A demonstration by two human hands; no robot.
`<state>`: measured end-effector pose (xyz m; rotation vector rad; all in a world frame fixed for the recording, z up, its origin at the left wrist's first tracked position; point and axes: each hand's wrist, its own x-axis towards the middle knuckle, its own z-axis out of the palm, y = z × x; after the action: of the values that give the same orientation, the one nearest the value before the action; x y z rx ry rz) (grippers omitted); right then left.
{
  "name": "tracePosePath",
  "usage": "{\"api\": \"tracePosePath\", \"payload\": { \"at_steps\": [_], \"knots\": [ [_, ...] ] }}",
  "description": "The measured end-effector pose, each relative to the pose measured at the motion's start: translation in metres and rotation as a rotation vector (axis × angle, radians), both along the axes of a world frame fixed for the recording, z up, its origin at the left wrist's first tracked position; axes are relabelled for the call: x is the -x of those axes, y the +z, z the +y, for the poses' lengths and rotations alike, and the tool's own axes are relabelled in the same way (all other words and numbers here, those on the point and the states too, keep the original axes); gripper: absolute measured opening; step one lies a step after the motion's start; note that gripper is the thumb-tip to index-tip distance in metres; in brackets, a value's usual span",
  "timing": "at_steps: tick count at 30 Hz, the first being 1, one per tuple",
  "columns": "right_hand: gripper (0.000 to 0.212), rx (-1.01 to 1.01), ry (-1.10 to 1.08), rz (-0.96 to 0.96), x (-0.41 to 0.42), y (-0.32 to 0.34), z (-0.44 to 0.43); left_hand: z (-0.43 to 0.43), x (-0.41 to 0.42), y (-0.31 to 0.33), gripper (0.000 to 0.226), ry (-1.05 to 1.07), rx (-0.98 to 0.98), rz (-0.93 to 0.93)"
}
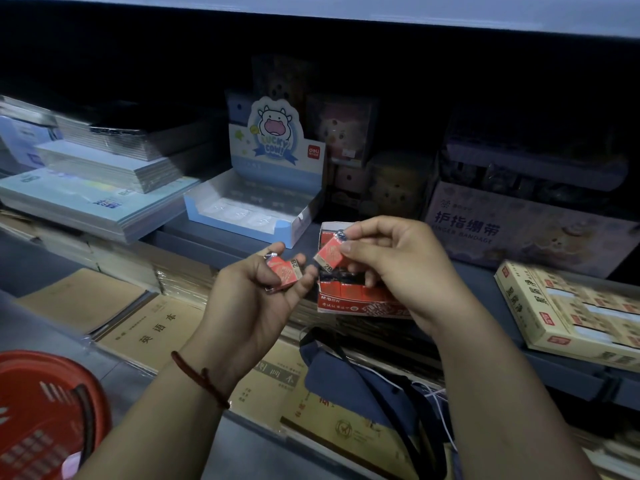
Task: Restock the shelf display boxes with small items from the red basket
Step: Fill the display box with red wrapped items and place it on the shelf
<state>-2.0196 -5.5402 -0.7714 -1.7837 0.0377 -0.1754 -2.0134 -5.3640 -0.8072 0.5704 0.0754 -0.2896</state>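
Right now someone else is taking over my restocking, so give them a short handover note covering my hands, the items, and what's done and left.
Left hand: holds a red 2B packet, possibly more than one.
Right hand: pinches a second red packet just above the red display box.
The box stands at the shelf edge, with red packets already inside.
The red basket is at lower left; its contents are unclear.
Done: the box is partly filled.
Left: place both held packets in the box, then likely fetch more from the basket.
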Motion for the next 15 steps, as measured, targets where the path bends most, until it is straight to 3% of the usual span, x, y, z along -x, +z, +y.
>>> {"api": "tracePosePath", "payload": {
  "at_steps": [6,15],
  "knots": [
    [0.01,0.013,-0.052,-0.011,0.002,0.003,-0.012,-0.003,0.003,0.004,0.037,0.078,-0.021,0.036],
    [0.012,0.393,-0.301,-0.063,0.009,0.009,-0.061,-0.002,0.006,0.005,0.061,0.051,-0.202,-0.104]
  ]
}}
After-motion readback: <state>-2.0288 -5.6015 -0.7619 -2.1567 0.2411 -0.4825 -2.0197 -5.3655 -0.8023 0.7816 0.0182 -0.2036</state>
